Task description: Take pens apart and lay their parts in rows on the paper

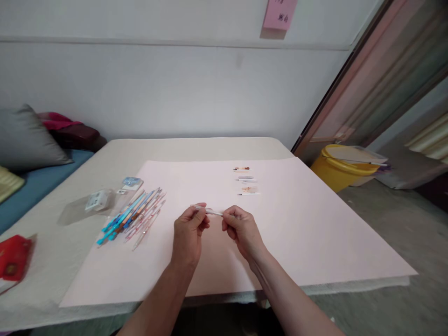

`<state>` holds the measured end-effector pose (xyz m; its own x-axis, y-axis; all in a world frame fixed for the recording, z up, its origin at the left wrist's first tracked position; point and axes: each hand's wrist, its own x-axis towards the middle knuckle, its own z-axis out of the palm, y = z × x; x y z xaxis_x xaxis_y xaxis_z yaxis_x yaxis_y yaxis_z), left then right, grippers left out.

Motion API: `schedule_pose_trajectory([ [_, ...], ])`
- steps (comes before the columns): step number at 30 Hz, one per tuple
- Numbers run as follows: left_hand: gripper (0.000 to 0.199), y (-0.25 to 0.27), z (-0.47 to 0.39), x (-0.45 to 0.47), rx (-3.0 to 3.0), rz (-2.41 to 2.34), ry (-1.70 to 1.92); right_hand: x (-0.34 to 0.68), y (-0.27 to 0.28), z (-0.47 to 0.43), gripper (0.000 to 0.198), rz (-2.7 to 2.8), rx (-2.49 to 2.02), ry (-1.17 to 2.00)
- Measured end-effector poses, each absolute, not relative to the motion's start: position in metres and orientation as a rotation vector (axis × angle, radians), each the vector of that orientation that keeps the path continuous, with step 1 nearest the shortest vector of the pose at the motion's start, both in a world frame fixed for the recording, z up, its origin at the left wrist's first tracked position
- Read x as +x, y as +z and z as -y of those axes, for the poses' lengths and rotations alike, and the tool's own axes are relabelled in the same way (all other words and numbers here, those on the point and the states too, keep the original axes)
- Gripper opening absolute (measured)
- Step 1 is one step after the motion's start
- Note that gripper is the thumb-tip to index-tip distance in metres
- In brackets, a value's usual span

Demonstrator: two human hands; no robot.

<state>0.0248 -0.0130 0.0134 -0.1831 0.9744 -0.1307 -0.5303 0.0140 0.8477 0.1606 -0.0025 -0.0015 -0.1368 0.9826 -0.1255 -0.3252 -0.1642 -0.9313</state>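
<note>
A slim whitish pen (214,212) spans the gap between my two hands above the pink sheet (297,242). My left hand (187,231) pinches it near its left end, thumb on top. The fingers of my right hand (245,231) are closed on its right end and hide that tip. To the left lies a loose pile of pens (138,217), blue, brown and pinkish clear. Beyond my right hand are small rows of dark-tipped pen parts (249,190), with more pen parts (242,169) farther back; their details are too small to tell.
Left of the pens lie a clear plastic pouch with a white block (97,200) and a blue-and-white packet (132,182). A red box (14,259) sits at the table's left edge. A yellow bucket (331,170) stands right of the table, a grey cushion (31,140) at the far left.
</note>
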Motion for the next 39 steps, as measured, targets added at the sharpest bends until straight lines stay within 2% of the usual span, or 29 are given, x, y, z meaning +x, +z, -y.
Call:
schedule_pose_trajectory([
  [6,0.028,0.013,0.011,0.023,0.612,-0.968,1.506,0.156,-0.001,0.005,0.019,0.927,-1.033,1.530],
  [14,0.032,0.013,0.014,0.027,0.570,-0.960,1.464,0.135,0.000,0.026,0.012,1.291,-1.264,0.972],
  [17,0.030,0.013,0.014,0.027,0.562,-0.983,1.476,0.131,-0.002,0.030,0.015,1.375,-1.307,0.891],
  [19,0.028,0.012,0.014,0.027,0.573,-0.986,1.471,0.130,-0.003,0.031,0.019,1.341,-1.322,0.963],
  [22,0.027,0.011,0.015,0.027,0.594,-0.980,1.447,0.130,-0.003,0.027,0.027,1.183,-1.258,1.247],
  [26,0.027,0.012,0.015,0.026,0.621,-0.969,1.454,0.135,-0.007,0.018,0.026,1.012,-1.083,1.582],
  [39,0.029,0.018,0.011,0.018,0.648,-0.965,1.543,0.137,-0.019,0.012,0.025,0.696,-0.904,1.874],
])
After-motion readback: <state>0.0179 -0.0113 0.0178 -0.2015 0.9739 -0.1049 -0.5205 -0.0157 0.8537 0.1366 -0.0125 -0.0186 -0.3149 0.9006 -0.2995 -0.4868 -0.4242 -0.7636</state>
